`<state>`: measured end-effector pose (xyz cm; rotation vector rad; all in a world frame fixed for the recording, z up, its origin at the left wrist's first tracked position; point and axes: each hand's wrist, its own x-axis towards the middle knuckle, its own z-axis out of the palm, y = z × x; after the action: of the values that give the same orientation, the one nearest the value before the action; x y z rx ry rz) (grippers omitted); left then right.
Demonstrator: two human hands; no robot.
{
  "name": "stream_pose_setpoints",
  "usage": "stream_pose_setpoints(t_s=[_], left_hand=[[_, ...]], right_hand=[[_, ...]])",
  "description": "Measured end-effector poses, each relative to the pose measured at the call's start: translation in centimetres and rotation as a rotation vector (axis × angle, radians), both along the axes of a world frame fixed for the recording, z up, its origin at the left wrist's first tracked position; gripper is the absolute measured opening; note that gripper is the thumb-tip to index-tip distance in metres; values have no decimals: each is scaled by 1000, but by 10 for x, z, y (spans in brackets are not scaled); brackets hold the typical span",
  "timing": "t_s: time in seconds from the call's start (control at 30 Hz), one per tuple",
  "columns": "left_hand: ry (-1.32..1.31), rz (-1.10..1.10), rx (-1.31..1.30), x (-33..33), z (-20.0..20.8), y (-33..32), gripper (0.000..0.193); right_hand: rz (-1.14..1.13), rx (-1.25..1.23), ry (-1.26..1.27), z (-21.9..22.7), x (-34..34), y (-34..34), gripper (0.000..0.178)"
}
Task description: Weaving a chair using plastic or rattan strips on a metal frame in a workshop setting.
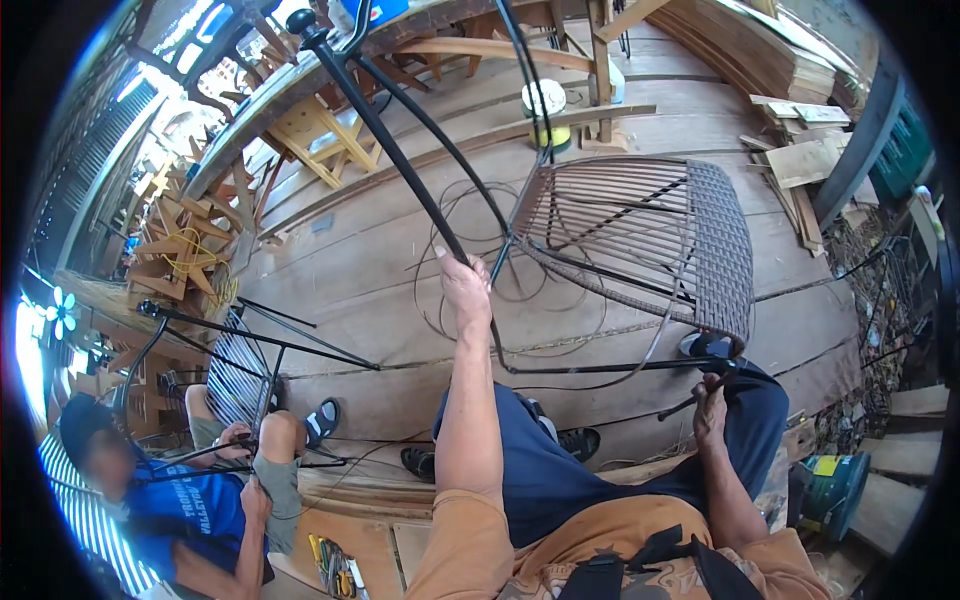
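A chair frame (385,150) of black metal tube lies tipped before me, partly woven with brown rattan-like strand. Its woven panel (718,230) has a dense band at the right and spaced strands at the left. My left hand (467,288) is closed round a black tube of the frame, arm stretched forward. By my right knee, my right hand (710,412) is closed at the end of the lower tube. A short dark piece sticks out left of its fingers; whether it belongs to the frame I cannot tell. Loose strand (600,325) loops across the floor beneath the chair.
At the left a seated person (190,500) in blue works on another black-framed chair (240,365). Hand tools (335,568) lie on the bench beside me. A white-and-yellow bucket (545,110), wooden boards (740,60) and scrap wood (180,245) stand around the plank floor.
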<state>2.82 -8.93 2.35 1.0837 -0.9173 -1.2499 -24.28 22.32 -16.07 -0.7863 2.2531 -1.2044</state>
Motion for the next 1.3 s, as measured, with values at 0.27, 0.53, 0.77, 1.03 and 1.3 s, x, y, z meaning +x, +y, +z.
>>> stream_pose_setpoints(t_s=[0.27, 0.53, 0.77, 1.03, 1.3], left_hand=[[-37, 23, -137, 6, 26, 19, 60], [-379, 170, -233, -9, 24, -18, 55], [-392, -35, -293, -49, 58, -58, 54], [-445, -146, -174, -50, 72, -71, 46], [-1241, -75, -1083, -135, 55, 36, 45]], right_hand=[[4, -78, 17, 47, -13, -15, 22], [-3, -2, 77, 96, -33, -47, 32], [61, -315, 293, 93, -73, -76, 23], [75, -310, 315, 88, -87, -92, 24], [69, -256, 103, 88, -90, -93, 26]])
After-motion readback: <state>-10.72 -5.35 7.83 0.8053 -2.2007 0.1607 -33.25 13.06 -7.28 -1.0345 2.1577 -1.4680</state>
